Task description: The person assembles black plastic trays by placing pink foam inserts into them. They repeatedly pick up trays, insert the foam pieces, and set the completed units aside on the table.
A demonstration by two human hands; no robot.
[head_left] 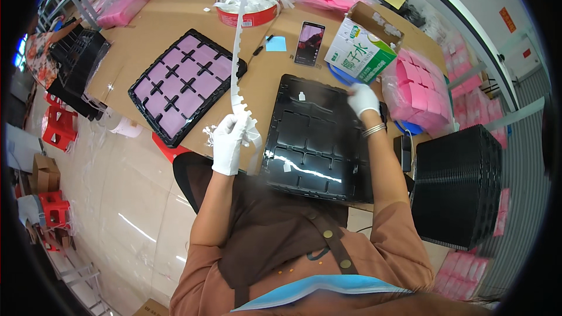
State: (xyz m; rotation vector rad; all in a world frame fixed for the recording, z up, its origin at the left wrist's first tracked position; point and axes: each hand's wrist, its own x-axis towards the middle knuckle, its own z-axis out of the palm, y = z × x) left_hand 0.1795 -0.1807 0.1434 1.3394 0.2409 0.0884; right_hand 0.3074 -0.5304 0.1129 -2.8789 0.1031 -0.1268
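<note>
My left hand (229,145), in a white glove, is closed on a long white strip with a notched edge (236,76). The strip runs up past the far side of the table, and a loose end curls below the fingers. In front of me lies a glossy black plastic tray (301,140) with moulded compartments; two small white tags (302,96) rest on it. Over the tray's far right corner is my gloved right hand (363,100); motion smears its fingers, so I cannot tell their grip.
Left on the brown table is a black tray with lilac sheets (187,85). Farther back are a red tub of white strips (249,14), a phone (309,44) and a carton (363,47). Pink bagged pieces (415,90) and stacked black trays (456,187) stand right. A person (44,55) is far left.
</note>
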